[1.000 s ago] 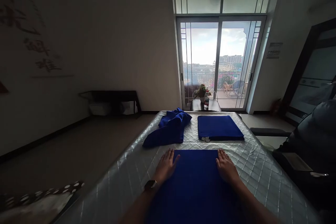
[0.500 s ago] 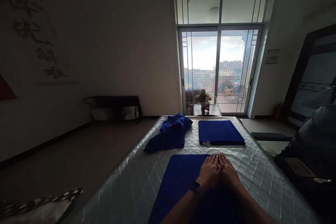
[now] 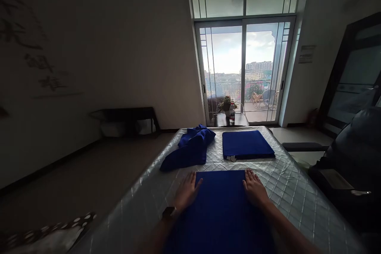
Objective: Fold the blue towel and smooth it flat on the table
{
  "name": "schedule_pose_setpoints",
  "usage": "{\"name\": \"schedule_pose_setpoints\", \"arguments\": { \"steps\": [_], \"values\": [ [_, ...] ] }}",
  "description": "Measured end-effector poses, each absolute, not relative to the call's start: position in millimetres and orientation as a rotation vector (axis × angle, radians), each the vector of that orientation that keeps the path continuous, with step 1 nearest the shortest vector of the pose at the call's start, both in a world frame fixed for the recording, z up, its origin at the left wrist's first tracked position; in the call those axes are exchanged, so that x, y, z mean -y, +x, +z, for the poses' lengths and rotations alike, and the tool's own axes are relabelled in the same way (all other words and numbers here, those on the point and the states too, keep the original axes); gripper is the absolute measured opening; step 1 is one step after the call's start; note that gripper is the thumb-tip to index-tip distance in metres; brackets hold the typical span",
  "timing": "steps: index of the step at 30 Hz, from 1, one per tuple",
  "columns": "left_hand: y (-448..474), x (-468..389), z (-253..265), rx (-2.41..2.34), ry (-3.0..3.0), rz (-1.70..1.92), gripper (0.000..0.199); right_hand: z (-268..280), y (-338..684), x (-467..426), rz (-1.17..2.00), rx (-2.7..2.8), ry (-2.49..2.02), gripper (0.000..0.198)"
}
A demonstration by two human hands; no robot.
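Note:
A flat blue cloth (image 3: 222, 206) lies in front of me on the silver quilted table cover (image 3: 143, 206). My left hand (image 3: 188, 190), with a watch at the wrist, rests flat along the cloth's left edge near its far corner. On the opposite edge, my right hand (image 3: 254, 186) lies with fingers stretched out near the far right corner. Both hands are open and grip nothing. Beyond them sit a neatly folded blue cloth (image 3: 247, 144) with white tags and, to its left, a crumpled blue cloth (image 3: 190, 149).
A dark chair (image 3: 354, 166) with an armrest stands close on the right. Past the table's far end, a small table (image 3: 218, 120) holds a plant (image 3: 228, 105) and a bottle (image 3: 232, 114), before sliding glass doors. A dark bench (image 3: 127, 117) is against the left wall.
My hands were together near the cloth's right side. My left hand has moved across to the left edge, while my right has stayed near the right edge. The view has shifted slightly.

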State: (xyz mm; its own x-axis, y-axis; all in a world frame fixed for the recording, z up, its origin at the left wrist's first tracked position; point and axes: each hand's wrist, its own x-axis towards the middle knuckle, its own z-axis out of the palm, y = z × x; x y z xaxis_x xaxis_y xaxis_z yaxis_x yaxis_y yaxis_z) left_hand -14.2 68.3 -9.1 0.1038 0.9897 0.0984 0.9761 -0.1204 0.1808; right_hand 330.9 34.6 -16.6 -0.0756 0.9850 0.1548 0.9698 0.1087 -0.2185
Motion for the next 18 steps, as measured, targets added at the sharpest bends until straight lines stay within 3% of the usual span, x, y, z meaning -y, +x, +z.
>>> {"name": "schedule_pose_setpoints", "arguments": {
  "steps": [4, 11, 14, 18],
  "values": [
    [43.9, -64.3, -0.3, -1.965, 2.443, 0.419, 0.080, -18.1, 331.2, -26.7, 0.078, 2.140, -1.915, 0.066],
    [206.4, -37.9, -5.1, -1.334, 2.606, 0.548, 0.070, -22.7, 335.5, -21.5, 0.011, 2.196, -1.924, 0.064],
    [194.9, -38.9, -8.7, -1.425, 2.546, 0.510, 0.074, -19.7, 334.6, -21.4, 0.041, 2.172, -1.941, 0.063],
    [107.2, -51.6, -7.6, -1.685, 2.449, 0.421, 0.082, -13.7, 331.0, -19.3, 0.110, 2.124, -1.961, 0.065]
  ]
}}
